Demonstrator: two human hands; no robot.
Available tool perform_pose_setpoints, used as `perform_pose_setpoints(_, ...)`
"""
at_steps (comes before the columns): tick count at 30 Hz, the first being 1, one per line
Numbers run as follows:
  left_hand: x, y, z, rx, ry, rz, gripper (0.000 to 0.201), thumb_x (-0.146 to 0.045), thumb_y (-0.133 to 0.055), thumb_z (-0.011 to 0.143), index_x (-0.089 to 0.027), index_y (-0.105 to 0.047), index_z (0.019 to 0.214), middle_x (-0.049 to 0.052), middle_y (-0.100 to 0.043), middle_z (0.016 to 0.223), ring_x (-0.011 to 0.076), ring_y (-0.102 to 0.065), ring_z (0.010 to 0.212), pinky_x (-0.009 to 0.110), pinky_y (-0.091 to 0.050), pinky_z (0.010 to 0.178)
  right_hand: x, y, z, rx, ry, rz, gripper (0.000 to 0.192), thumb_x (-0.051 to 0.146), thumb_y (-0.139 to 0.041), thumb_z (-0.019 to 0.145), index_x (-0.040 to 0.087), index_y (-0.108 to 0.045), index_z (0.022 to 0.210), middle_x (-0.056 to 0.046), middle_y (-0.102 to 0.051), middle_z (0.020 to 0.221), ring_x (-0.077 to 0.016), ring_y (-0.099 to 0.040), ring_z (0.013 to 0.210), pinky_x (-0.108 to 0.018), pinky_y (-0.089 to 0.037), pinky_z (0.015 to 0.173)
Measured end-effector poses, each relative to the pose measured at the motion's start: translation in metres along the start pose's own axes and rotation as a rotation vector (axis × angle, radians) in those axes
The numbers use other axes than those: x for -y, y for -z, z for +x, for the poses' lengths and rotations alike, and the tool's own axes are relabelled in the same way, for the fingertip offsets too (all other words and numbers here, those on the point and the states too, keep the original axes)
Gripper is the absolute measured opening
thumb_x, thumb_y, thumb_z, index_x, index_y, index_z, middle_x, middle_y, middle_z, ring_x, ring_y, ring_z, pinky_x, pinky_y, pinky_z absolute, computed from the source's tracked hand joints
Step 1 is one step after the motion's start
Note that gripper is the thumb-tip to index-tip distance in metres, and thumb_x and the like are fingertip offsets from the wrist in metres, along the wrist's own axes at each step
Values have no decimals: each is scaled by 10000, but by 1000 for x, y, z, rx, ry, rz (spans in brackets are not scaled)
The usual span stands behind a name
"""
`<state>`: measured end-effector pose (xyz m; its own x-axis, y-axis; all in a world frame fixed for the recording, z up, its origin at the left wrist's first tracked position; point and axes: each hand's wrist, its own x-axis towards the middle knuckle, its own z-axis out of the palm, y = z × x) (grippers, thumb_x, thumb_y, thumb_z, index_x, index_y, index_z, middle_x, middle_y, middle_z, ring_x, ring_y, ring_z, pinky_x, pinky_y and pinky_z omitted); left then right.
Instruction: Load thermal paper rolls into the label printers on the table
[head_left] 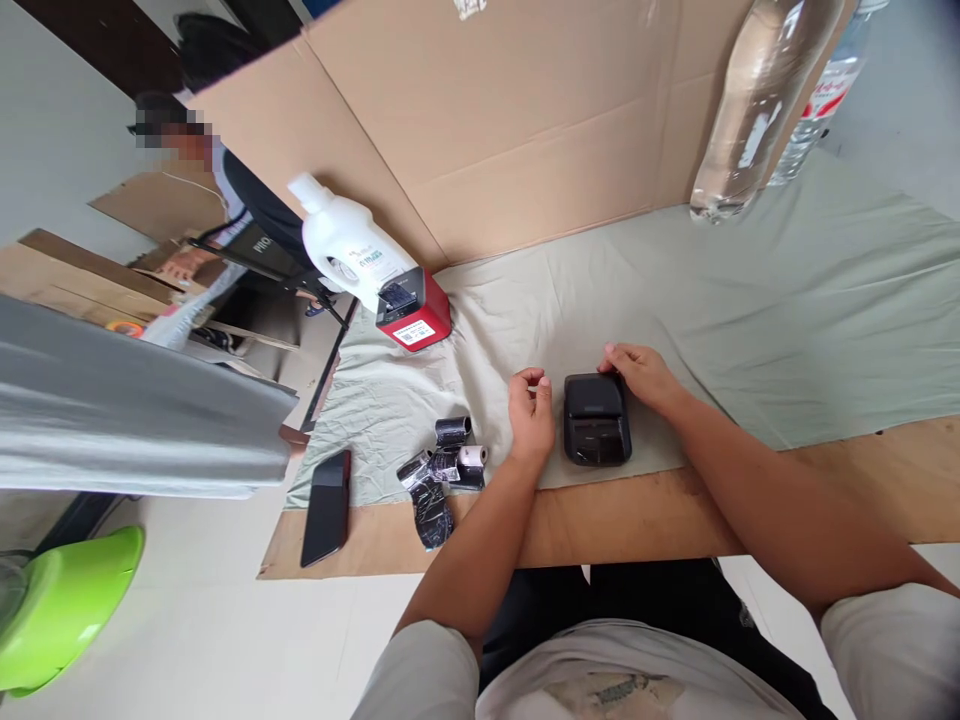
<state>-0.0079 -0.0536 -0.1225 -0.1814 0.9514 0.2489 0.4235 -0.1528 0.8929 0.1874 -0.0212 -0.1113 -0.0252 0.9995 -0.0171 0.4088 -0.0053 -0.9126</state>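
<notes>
A black portable printer (598, 420) with rounded corners lies on the cloth in front of me. My right hand (646, 376) is at its far right corner, with thumb and fingertips pressed together. Whether something small sits in that pinch, I cannot make out. Just left of the printer, apart from it, my left hand (532, 412) rests with its fingers curled in and nothing visible in them. Several small paper rolls (442, 465), most in dark wrapping, lie further left, close to my left forearm.
A phone (327, 508) lies at the table's left edge. Behind it stand a red-and-black box (414, 312) and a white jug (352, 240). A cardboard panel (525, 120) borders the far side, with a clear bottle (757, 110) at right. Another person (232, 190) is beyond it.
</notes>
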Motion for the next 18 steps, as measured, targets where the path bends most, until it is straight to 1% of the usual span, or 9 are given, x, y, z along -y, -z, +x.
perform_pose_setpoints(2, 4, -1, 0, 77, 21, 68, 360, -429, -465, 960, -157, -606, 1151, 136, -644, 1138, 254, -556, 1120, 419, -417, 1015, 3, 4, -1, 21, -41, -174, 619, 775, -398, 843, 202, -621, 772, -101, -707, 852, -221, -620, 784, -338, -451, 721)
perform_pose_setpoints(4, 3, -2, 0, 208, -15, 173, 414, -463, -487, 949, -154, -627, 1186, 148, -662, 1157, 295, -515, 1190, 470, -368, 1076, 7, 10, -4, 67, -103, -353, 579, 754, -456, 843, 206, -643, 858, -109, -722, 871, -243, -632, 784, -336, -433, 682)
perform_pose_setpoints(5, 2, -2, 0, 277, -42, 216, 434, -482, -506, 937, -159, -638, 1195, 147, -670, 1161, 308, -506, 1200, 487, -354, 1089, 8, 13, -5, 111, -123, -415, 575, 748, -460, 850, 208, -654, 893, -113, -728, 872, -254, -642, 787, -335, -425, 668)
perform_pose_setpoints(7, 0, 0, 0, 382, -88, 254, 469, -517, -541, 912, -171, -647, 1210, 144, -674, 1165, 320, -511, 1192, 501, -357, 1088, 12, 17, -8, 214, -124, -479, 588, 747, -441, 865, 212, -673, 935, -118, -736, 872, -267, -657, 799, -332, -417, 657)
perform_pose_setpoints(9, -1, 2, 1, 424, -98, 224, 501, -540, -573, 886, -177, -642, 1225, 143, -665, 1167, 318, -527, 1184, 497, -381, 1075, 16, 18, -11, 272, -107, -493, 586, 751, -465, 851, 217, -683, 958, -111, -738, 888, -265, -663, 807, -327, -417, 655)
perform_pose_setpoints(11, -1, 5, 2, 422, -67, 127, 538, -556, -623, 851, -182, -633, 1237, 136, -647, 1159, 304, -554, 1162, 477, -415, 1055, 18, 17, -13, 251, -106, -462, 573, 745, -544, 805, 221, -677, 996, -96, -732, 897, -253, -659, 804, -321, -425, 653)
perform_pose_setpoints(13, -1, 7, 3, 391, -4, -33, 605, -571, -697, 790, -191, -620, 1253, 126, -609, 1194, 279, -586, 1123, 440, -456, 1020, 18, 13, -14, 184, -91, -370, 578, 724, -624, 755, 221, -662, 1036, -75, -718, 878, -231, -648, 782, -316, -438, 655)
perform_pose_setpoints(16, -1, 8, 2, 355, 169, -356, 731, -563, -799, 693, -228, -572, 1302, 108, -544, 1298, 235, -617, 1064, 381, -507, 949, 13, 6, -14, 91, -28, -165, 603, 690, -683, 709, 216, -631, 1078, -42, -682, 839, -202, -622, 748, -322, -463, 669)
perform_pose_setpoints(18, -2, 8, 2, 375, 318, -526, 783, -527, -848, 648, -250, -544, 1314, 90, -560, 1287, 217, -625, 1046, 366, -513, 939, 8, 2, -13, 82, 0, -38, 605, 671, -693, 699, 209, -620, 1082, -36, -663, 851, -194, -612, 751, -336, -487, 692)
